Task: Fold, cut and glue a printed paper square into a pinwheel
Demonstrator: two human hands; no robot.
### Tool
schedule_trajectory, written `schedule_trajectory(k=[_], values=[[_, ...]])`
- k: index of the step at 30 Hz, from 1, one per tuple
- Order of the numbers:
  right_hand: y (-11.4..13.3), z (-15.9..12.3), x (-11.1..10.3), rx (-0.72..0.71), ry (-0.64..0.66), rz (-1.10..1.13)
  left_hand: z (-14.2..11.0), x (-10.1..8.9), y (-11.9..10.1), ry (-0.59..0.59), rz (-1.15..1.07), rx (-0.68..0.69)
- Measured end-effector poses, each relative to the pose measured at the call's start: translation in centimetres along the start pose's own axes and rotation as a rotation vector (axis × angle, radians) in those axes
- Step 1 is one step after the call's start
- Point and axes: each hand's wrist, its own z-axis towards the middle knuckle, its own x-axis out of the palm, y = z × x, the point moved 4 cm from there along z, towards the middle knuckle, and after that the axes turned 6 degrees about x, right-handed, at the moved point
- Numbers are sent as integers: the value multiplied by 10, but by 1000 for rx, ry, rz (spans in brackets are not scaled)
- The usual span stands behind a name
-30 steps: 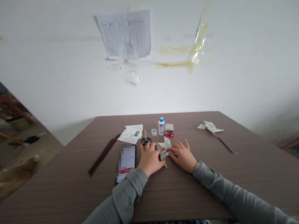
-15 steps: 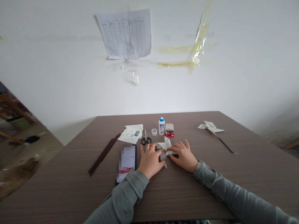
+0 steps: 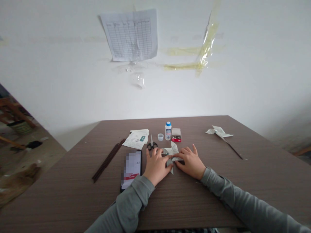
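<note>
A folded paper pinwheel (image 3: 173, 149) with printed grey-white blades lies on the wooden-look table (image 3: 191, 200), between my two hands. My left hand (image 3: 156, 167) rests on the table with its fingertips pressed on the pinwheel's centre. From the other side, my right hand (image 3: 190, 162) pinches the same centre with its thumb and forefinger. The hands hide part of the paper folds. Just left of my left hand lies a smartphone (image 3: 131, 169), its screen blurred.
Behind my hands stand scissors (image 3: 152, 144), a small plastic cap (image 3: 160, 137), a white-and-blue glue bottle (image 3: 168, 131) and a red box of pins (image 3: 176, 135). Papers (image 3: 136, 139) and dark thin sticks (image 3: 108, 160) lie left. A finished pinwheel on a stick (image 3: 220, 133) lies right.
My right hand has shifted slightly to the right, showing more of one paper blade beside my fingers. My left hand and the pinwheel stay almost where they were.
</note>
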Motion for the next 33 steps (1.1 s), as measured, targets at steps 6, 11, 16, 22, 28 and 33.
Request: schedule_trajectory(k=[6, 11, 16, 22, 28, 33], values=[[-5, 0, 5, 27, -13, 38, 0, 2, 0, 4, -16, -8], [-13, 1, 8, 50, -18, 64, 0, 3, 0, 8, -67, -69], [-13, 2, 5, 60, 7, 76, 0, 3, 1, 14, -86, -64], [-5, 0, 1, 25, -18, 39, 0, 4, 1, -15, -97, -48], [-1, -1, -1, 11, -18, 10, 0, 2, -1, -32, -68, -42], [2, 0, -4, -34, -11, -23, -2, -2, -3, -13, -34, -22]])
